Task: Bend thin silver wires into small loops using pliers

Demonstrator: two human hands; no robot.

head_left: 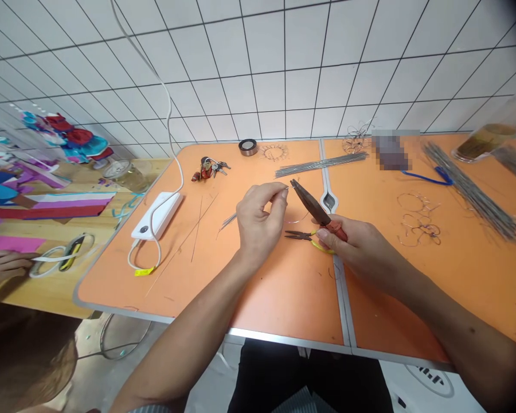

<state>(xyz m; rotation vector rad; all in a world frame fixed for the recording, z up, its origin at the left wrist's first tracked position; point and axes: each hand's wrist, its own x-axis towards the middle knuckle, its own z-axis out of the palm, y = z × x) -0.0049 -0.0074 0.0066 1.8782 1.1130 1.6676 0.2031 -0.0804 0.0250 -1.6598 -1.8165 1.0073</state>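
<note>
Orange table point(284, 298) fills most of my view, so call the spot where my fingertips meet the plier tips the clock centre, with the tiled wall point(303, 74) at 12. Left hand point(260, 218) comes in from about 7:30, thumb and finger pinched together on a thin wire point(288, 188). Right hand point(363, 244) sits around 4, fingers wrapped shut on the handles of the big pliers point(312, 202). Fat bundle of straight wires point(473, 192) at 3, slimmer bundle point(321, 164) just past 1. Little yellow-handled pliers point(298, 235) lie near 6, partly behind my right hand. Some curly bent wire point(419, 223) is out between 3 and 4.

The wire's right at the plier tips, but it's too tiny to tell if they're actually biting it. I'd call this the shaping step, lining up the end for a bend. Next move, imo: keep that left pinch steady, squeeze the pliers, then roll my wrist gently so the wire doesn't slip.
</note>
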